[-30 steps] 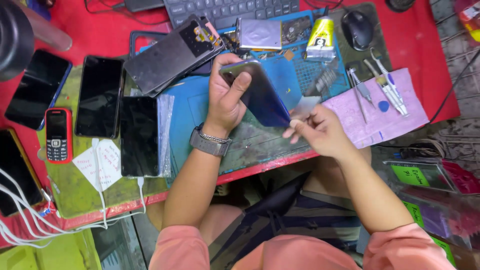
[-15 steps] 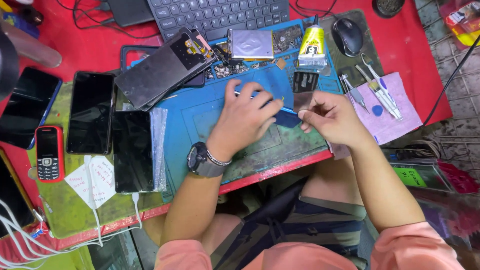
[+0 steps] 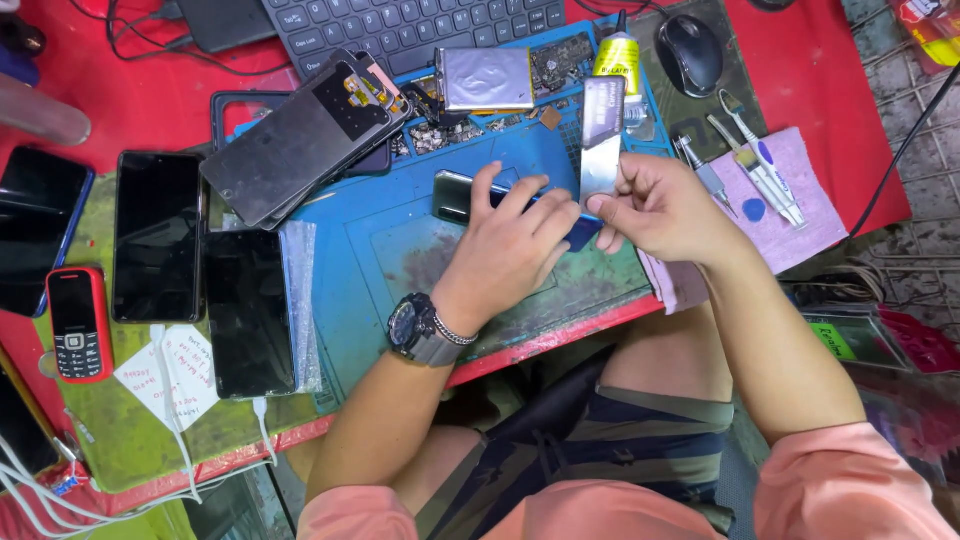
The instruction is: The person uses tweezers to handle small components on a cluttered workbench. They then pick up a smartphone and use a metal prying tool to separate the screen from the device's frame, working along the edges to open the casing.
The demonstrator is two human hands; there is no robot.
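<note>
Desk: red cover (image 3: pixel 830 100), with a blue mat (image 3: pixel 400 260) at its near edge, just above the person's lap.
Left hand (image 3: pixel 510 250): flat and spread, pressing a dark blue phone (image 3: pixel 455 195) onto the mat's middle.
Right hand (image 3: pixel 660 205): pinched on a thin shiny strip (image 3: pixel 602 150), held upright at the phone's right end.
Change: a second ago the phone was lifted and tilted; now it lies pinned on the mat, steadier.
Open room: bare mat left of the hands.
Sides: pink cloth with tools (image 3: pixel 790 190) right of the mat, dark phones (image 3: pixel 160 235) left.
Far edge: crowded with a glue tube (image 3: pixel 617 55) and a keyboard (image 3: pixel 420 25).
</note>
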